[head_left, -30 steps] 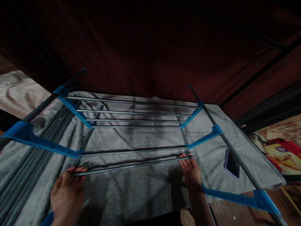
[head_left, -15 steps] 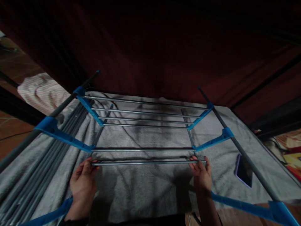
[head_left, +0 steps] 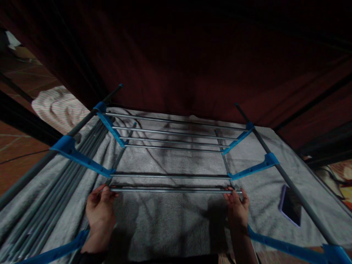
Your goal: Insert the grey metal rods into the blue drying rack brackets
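Item: one loose grey metal rod [head_left: 173,190], long axis running left-right across my feed, almost level. Location: above the grey blanket [head_left: 170,223], just on the near side of the crossbar [head_left: 170,176] set between blue plastic brackets [head_left: 90,162], and roughly parallel to it. Left hand [head_left: 101,211]: fingers closed on the rod's left end. Right hand [head_left: 238,211]: fingers gripping near its right end. Change noted: one second ago I see the rod slanting, left end lower in view, farther from the crossbar.

The left hand [head_left: 101,213] and right hand [head_left: 238,212] are bare; the left sleeve [head_left: 92,257] is dark.
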Demonstrator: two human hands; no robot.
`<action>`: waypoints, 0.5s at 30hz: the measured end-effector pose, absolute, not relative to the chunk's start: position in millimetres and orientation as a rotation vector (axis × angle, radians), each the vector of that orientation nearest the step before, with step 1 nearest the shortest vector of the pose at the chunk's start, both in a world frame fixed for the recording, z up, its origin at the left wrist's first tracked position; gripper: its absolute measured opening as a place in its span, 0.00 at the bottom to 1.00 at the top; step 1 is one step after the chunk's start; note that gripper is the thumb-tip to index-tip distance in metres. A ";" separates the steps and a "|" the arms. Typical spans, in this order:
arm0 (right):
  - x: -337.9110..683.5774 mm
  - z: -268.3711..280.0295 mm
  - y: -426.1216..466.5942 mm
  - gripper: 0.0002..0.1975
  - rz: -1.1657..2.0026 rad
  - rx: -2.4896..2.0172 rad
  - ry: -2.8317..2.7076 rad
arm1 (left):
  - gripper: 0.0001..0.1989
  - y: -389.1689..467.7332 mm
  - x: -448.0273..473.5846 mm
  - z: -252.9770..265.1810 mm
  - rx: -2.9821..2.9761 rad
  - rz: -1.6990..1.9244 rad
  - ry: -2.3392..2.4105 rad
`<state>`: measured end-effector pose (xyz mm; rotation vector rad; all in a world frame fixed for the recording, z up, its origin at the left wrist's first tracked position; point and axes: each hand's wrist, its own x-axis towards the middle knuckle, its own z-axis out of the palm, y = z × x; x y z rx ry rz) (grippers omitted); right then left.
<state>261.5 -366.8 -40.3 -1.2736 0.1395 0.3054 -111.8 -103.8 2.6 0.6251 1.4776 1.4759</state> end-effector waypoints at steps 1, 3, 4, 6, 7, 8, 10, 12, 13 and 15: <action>261.4 -41.4 -365.8 0.36 0.295 -1.268 0.150 | 0.11 -103.5 -112.4 2.3 0.628 1.484 1.486; 261.5 -43.7 -364.8 0.36 0.301 -1.268 0.154 | 0.12 -103.4 -114.1 1.1 0.643 1.496 1.500; 261.6 -44.7 -364.6 0.36 0.312 -1.273 0.151 | 0.12 -103.3 -115.1 0.3 0.655 1.497 1.511; 261.9 -46.4 -364.6 0.36 0.327 -1.280 0.149 | 0.12 -103.3 -116.9 -2.0 0.693 1.479 1.532; 262.0 -47.0 -364.6 0.36 0.328 -1.282 0.151 | 0.12 -103.3 -117.6 -3.4 0.706 1.469 1.543; 262.0 -47.5 -364.5 0.36 0.327 -1.284 0.154 | 0.12 -103.3 -117.9 -5.1 0.718 1.465 1.550; 262.0 -48.3 -364.1 0.35 0.324 -1.288 0.155 | 0.12 -103.5 -117.4 -9.2 0.749 1.490 1.548; 262.4 -49.2 -364.0 0.35 0.322 -1.294 0.150 | 0.13 -103.7 -115.8 -14.0 0.784 1.528 1.529; 262.7 -49.9 -364.2 0.35 0.320 -1.299 0.144 | 0.13 -103.8 -114.9 -16.6 0.801 1.541 1.525; 263.7 -51.4 -365.3 0.35 0.317 -1.304 0.125 | 0.13 -103.8 -113.4 -21.7 0.832 1.538 1.528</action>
